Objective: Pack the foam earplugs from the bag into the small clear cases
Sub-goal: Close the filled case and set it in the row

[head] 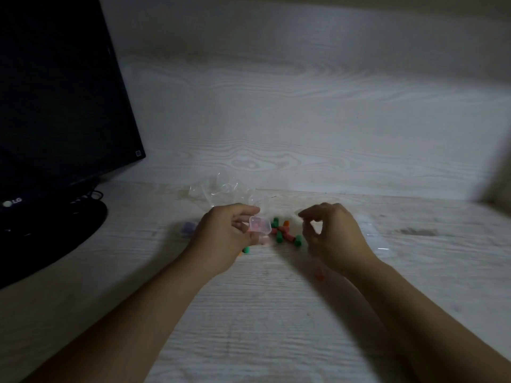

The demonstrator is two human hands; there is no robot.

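Observation:
My left hand (225,236) grips a small clear case (259,225) that holds a pink earplug. Several green, pink and orange foam earplugs (284,234) lie loose on the table between my hands. My right hand (329,233) hovers just right of that pile with its fingers curled and thumb and forefinger nearly touching; I cannot tell whether anything is between them. A crumpled clear bag (221,189) lies behind my left hand. One green earplug (246,249) peeks out under my left hand, and a red earplug (320,275) lies under my right wrist.
A black monitor (55,106) on its stand fills the left side, with cables at its base. More clear plastic pieces (373,233) lie right of my right hand. A purple-tinted case (188,227) sits left of my left hand. The white wood-grain table (262,327) meets a wall.

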